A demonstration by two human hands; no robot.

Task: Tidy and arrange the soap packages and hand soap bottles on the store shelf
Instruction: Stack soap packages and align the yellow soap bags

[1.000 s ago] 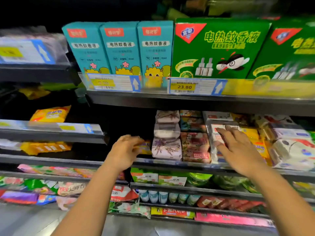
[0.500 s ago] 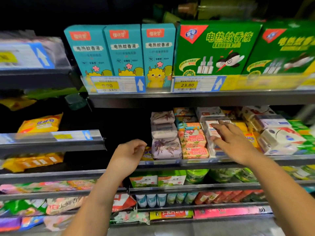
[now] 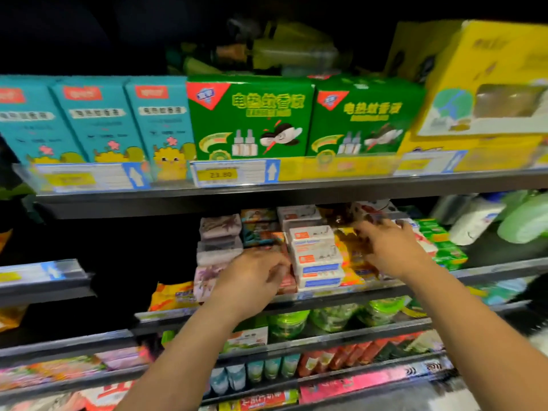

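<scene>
In the head view, both hands have slid rightward along the shelf [image 3: 370,292] within the last 1 second. The left hand [image 3: 255,277] has left the orange pack [image 3: 175,296] at the shelf's edge and now sits against the red packs [image 3: 287,283], between the lavender stack [image 3: 219,232] and the white stack [image 3: 317,256]. Its fingers are curled, but I cannot tell whether they hold anything. The right hand [image 3: 388,250] has come off the white stack and reaches over the yellow packs [image 3: 350,274] beside it. Blur hides whether it grips them or only touches. The soap sits in tight columns on this middle shelf, so I judge the white stack settled and the work moving on to its 2 neighbours.
</scene>
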